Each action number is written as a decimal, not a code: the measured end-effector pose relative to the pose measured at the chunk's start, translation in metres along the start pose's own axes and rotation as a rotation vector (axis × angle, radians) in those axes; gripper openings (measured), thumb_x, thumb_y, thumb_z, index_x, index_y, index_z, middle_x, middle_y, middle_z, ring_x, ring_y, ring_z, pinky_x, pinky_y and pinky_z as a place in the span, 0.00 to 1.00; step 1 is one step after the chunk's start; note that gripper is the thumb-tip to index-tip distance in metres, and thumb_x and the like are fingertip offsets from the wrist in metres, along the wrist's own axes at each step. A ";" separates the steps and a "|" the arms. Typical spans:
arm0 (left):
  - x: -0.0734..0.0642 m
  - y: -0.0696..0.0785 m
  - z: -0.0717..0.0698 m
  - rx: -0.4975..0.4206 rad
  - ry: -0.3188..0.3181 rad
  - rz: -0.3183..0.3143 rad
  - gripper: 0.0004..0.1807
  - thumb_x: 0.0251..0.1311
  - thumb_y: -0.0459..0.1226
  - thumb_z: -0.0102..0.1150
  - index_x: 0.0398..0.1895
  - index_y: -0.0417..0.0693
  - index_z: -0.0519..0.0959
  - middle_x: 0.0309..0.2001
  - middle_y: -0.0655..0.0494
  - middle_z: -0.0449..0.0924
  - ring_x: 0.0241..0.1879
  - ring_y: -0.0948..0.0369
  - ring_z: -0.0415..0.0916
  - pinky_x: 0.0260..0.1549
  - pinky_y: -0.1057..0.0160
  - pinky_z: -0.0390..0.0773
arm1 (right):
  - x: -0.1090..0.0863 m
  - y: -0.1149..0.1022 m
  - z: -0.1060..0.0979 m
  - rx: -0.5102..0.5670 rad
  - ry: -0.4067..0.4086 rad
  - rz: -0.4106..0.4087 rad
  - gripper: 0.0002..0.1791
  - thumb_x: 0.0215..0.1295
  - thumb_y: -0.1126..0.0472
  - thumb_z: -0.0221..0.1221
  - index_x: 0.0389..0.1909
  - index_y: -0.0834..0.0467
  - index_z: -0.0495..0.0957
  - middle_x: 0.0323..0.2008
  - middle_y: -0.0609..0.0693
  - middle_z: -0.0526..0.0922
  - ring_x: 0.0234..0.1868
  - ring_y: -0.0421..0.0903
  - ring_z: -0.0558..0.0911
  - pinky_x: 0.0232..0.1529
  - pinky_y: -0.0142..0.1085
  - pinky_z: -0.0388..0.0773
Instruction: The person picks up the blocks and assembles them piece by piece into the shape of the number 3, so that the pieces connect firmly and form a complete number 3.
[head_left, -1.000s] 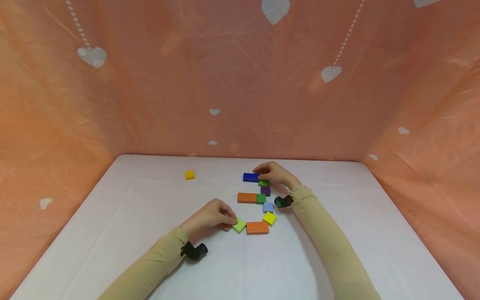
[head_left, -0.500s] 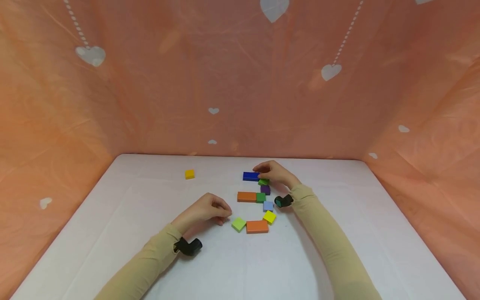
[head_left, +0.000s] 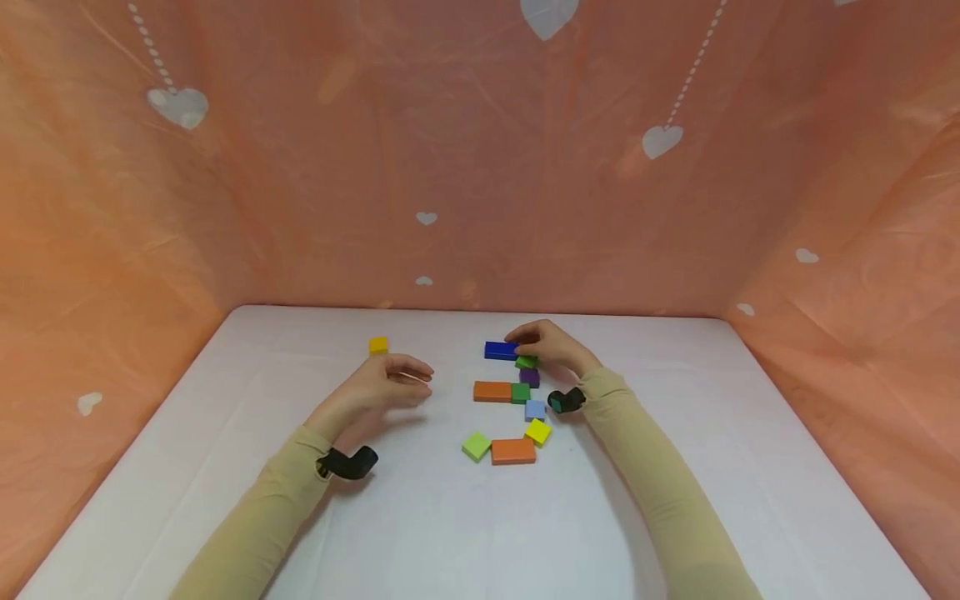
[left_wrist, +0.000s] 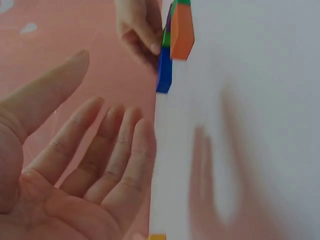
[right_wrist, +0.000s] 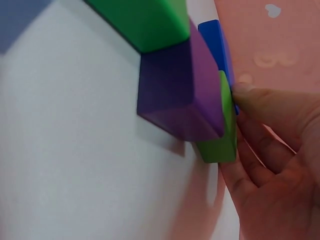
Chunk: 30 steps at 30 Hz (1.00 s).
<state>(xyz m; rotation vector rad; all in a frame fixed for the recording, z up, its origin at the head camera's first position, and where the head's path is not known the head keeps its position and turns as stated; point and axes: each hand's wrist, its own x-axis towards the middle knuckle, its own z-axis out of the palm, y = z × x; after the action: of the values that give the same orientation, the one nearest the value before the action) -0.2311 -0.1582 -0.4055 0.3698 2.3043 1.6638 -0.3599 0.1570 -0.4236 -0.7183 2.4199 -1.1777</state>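
Note:
My left hand (head_left: pixel 375 385) hovers above the table, fingers apart and holding nothing. Just beyond it lies an amber-yellow block (head_left: pixel 378 344), partly covered by the hand; a sliver shows at the bottom of the left wrist view. At the far end of a block figure, my right hand (head_left: pixel 553 346) pinches the right end of the dark blue block (head_left: pixel 498 351), its thumb close against the bright green block (right_wrist: pixel 220 150). Below follow a purple block (head_left: pixel 529 378), a dark green block (head_left: pixel 521 393) and an orange block (head_left: pixel 492 392) to its left.
The figure continues nearer with a light blue block (head_left: pixel 535 411), a yellow block (head_left: pixel 537 432), another orange block (head_left: pixel 513 452) and a lime block (head_left: pixel 476 447). A white cloth covers the table (head_left: pixel 420 533). Orange curtains (head_left: pixel 480 167) with hearts stand around it.
My left hand has let go of the lime block and moved away to the left and back, towards the amber-yellow block, its fingers spreading. The right hand has stayed in place.

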 end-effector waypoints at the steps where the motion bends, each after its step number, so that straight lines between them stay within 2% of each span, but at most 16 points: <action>1: 0.001 -0.001 -0.003 0.000 0.006 0.012 0.25 0.54 0.33 0.69 0.54 0.31 0.75 0.51 0.36 0.77 0.47 0.53 0.79 0.43 0.60 0.80 | 0.000 0.000 0.000 -0.001 0.000 0.002 0.16 0.67 0.68 0.56 0.54 0.64 0.78 0.53 0.57 0.79 0.51 0.51 0.76 0.57 0.42 0.72; 8: 0.006 -0.011 -0.020 -0.037 0.071 0.088 0.32 0.53 0.30 0.68 0.61 0.31 0.68 0.55 0.31 0.72 0.54 0.45 0.74 0.45 0.62 0.79 | 0.001 0.002 0.002 -0.019 0.001 0.002 0.15 0.67 0.68 0.56 0.54 0.62 0.78 0.52 0.55 0.80 0.48 0.49 0.76 0.54 0.39 0.74; 16: 0.008 -0.021 -0.043 0.059 0.163 0.117 0.33 0.52 0.32 0.70 0.61 0.32 0.70 0.60 0.35 0.71 0.58 0.44 0.71 0.51 0.60 0.76 | 0.001 0.001 0.001 -0.001 -0.005 0.008 0.16 0.68 0.68 0.56 0.55 0.62 0.78 0.53 0.56 0.79 0.49 0.49 0.77 0.55 0.39 0.74; 23: 0.009 -0.027 -0.056 0.080 0.200 0.105 0.34 0.53 0.32 0.69 0.63 0.32 0.68 0.61 0.34 0.69 0.62 0.43 0.65 0.59 0.51 0.67 | -0.001 -0.002 0.001 -0.021 -0.012 0.007 0.16 0.68 0.67 0.56 0.55 0.62 0.77 0.52 0.55 0.80 0.49 0.49 0.77 0.54 0.40 0.74; 30: 0.016 -0.032 -0.063 0.126 0.262 0.097 0.33 0.52 0.31 0.69 0.62 0.30 0.68 0.61 0.34 0.68 0.63 0.42 0.63 0.63 0.49 0.61 | -0.001 0.000 0.000 -0.023 -0.012 0.000 0.16 0.67 0.68 0.56 0.54 0.63 0.78 0.52 0.56 0.79 0.48 0.49 0.77 0.53 0.39 0.75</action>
<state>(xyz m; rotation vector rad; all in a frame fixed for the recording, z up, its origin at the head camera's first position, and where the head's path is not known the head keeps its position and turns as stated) -0.2700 -0.2175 -0.4178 0.3099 2.6301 1.7058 -0.3588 0.1577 -0.4229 -0.7310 2.4274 -1.1436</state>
